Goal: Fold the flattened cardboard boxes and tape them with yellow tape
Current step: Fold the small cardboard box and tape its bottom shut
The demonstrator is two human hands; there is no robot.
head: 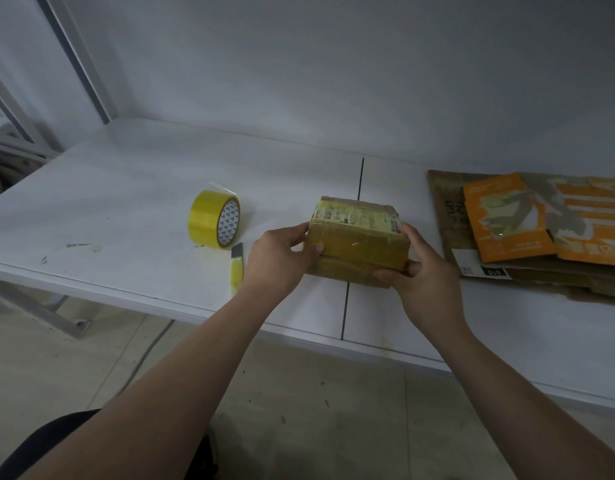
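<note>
A small folded cardboard box (358, 239), wrapped in yellow tape with a label on top, is held just above the white table (126, 202) near its middle seam. My left hand (280, 261) grips the box's left end. My right hand (420, 271) holds its right end, fingers under the lower flap. A roll of yellow tape (214, 219) stands on edge to the left of the box. A yellow utility knife (237, 268) lies beside my left wrist. A pile of flattened cardboard boxes (538, 230), brown and orange, lies at the right.
The table backs onto a white wall (333, 64). A metal frame (18, 133) stands at the far left. The table's front edge runs just below my wrists, with tiled floor (299, 393) beneath.
</note>
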